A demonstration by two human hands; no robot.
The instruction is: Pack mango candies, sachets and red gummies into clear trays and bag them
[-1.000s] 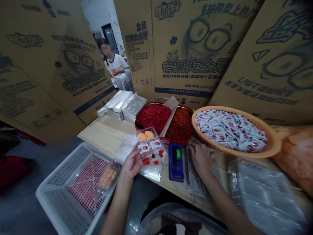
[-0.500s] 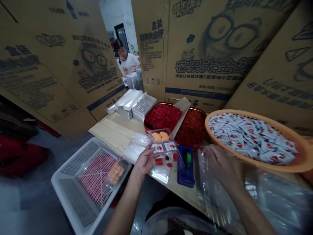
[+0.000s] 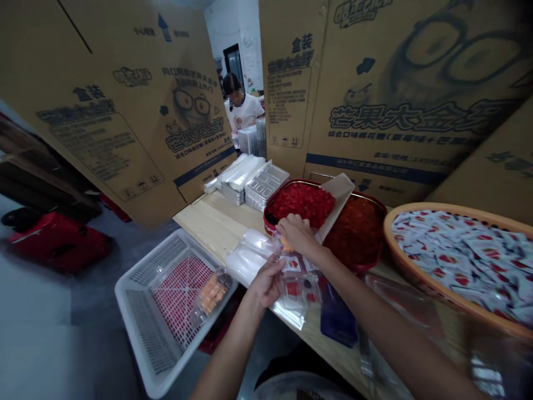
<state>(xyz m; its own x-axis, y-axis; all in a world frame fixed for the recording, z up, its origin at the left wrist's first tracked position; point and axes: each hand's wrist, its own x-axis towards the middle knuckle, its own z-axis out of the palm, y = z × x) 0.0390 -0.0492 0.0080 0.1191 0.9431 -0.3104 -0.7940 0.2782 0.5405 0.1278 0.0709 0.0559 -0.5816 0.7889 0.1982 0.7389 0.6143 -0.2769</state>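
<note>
A clear plastic tray [image 3: 293, 265] lies near the table's front edge, holding small white sachets with a red print and red and dark pieces. Fingers of my left hand [image 3: 268, 280] are curled at its left edge. My right hand [image 3: 297, 230] reaches across its far end, with fingers bent down on clear plastic over the tray; part of that plastic is hidden. Orange pieces show only slightly beneath the right hand. Just behind stands a red tub [image 3: 302, 201] of red pieces. The blue tape dispenser [image 3: 338, 319] sits under my right forearm.
An orange basket [image 3: 389, 230] of sachets stands at right. Clear bags [image 3: 250, 255] and stacked clear trays [image 3: 266, 183] lie left. A white crate [image 3: 129, 311] holding a packed tray is below the table's left side. Cardboard boxes [image 3: 287, 122] wall the back; a person [image 3: 245, 114] works beyond.
My right hand has moved left from the clear plastic beside the tape dispenser to the tray's far end. My left hand stays at the tray's left edge. The view has turned slightly left.
</note>
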